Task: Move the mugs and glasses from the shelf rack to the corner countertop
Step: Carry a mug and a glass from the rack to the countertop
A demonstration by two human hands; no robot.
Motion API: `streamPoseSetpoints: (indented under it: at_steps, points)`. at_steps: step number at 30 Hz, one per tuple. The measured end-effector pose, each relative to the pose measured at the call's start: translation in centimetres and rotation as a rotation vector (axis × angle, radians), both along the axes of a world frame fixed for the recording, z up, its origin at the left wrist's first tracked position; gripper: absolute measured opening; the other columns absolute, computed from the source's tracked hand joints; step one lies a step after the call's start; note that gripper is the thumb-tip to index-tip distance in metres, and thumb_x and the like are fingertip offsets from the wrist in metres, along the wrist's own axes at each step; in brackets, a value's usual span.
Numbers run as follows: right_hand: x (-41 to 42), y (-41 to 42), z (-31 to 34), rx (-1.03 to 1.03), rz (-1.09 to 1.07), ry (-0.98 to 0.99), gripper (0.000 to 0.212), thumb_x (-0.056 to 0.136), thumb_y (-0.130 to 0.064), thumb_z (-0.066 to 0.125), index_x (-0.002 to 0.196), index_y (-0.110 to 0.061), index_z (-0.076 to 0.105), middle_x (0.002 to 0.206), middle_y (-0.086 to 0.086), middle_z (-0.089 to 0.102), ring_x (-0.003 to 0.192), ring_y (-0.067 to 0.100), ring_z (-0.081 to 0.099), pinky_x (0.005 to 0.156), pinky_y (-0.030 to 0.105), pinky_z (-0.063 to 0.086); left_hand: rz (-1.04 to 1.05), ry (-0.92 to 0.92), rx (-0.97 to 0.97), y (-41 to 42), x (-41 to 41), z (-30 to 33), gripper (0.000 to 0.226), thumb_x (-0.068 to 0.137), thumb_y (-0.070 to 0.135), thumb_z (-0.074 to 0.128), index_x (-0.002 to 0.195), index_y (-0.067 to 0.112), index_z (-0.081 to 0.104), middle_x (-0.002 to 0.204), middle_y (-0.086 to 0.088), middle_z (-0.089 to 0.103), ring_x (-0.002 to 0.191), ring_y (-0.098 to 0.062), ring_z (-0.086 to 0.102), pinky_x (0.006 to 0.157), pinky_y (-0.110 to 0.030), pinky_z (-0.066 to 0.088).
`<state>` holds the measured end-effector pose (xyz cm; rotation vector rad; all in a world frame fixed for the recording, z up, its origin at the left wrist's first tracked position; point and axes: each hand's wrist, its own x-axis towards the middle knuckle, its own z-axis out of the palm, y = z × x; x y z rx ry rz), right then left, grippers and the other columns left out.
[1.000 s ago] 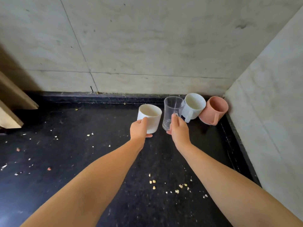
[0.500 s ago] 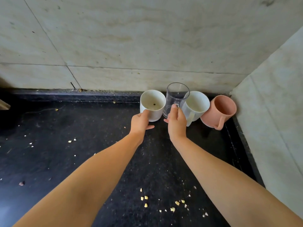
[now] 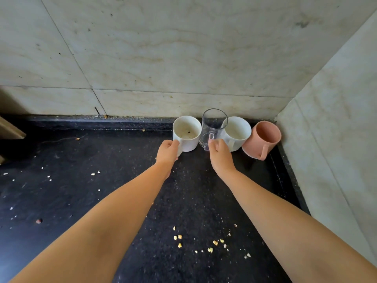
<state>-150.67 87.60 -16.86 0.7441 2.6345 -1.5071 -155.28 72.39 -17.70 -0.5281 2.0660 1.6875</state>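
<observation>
My left hand (image 3: 167, 150) grips the cream ceramic mug (image 3: 186, 132) and my right hand (image 3: 219, 152) pinches the clear glass mug's (image 3: 213, 127) handle, both standing on the black corner countertop (image 3: 102, 190); a careless release could knock them together.

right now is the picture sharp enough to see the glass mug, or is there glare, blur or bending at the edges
Head view: sharp in the middle, the glass mug reads clearly with only faint highlights on its rim; soft, even light, with no strong glare on the dark countertop; wide-angle bending curves the wall tiles and stretches both forearms toward the bottom corners.
</observation>
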Motion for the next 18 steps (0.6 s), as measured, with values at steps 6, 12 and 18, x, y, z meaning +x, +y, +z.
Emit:
streamPoseSetpoints:
  at_steps: [6,12,18]
  points:
    - [3.4,0.5,3.4,0.314,0.085,0.012,0.030,0.097,-0.029,0.047,0.120,-0.009,0.051,0.123,0.011,0.056,0.109,0.023,0.056,0.090,0.033,0.048,-0.305,0.198,-0.411,-3.8,2.1,3.6,0.031,0.092,0.025,0.046,0.119,0.012,0.051,0.118,-0.007,0.057,0.100,-0.025,0.055,0.083,-0.038,0.049]
    - [7.0,-3.5,7.4,0.625,0.351,0.070,0.034,0.097,-0.030,0.046,0.124,-0.010,0.051,0.129,0.012,0.052,0.117,0.028,0.050,0.092,0.041,0.046,-0.527,0.444,-0.674,-7.4,6.3,7.4,0.035,0.091,0.022,0.046,0.125,0.012,0.051,0.126,-0.010,0.054,0.116,-0.028,0.048,0.094,-0.046,0.047]
    - [9.9,-9.4,9.4,0.830,0.620,0.147,0.036,0.098,-0.029,0.043,0.129,-0.012,0.048,0.133,0.009,0.050,0.121,0.030,0.047,0.092,0.043,0.043,-0.503,0.532,-0.835,-11.6,11.2,9.7,0.034,0.092,0.022,0.045,0.124,0.014,0.051,0.128,-0.009,0.053,0.121,-0.029,0.044,0.097,-0.043,0.041]
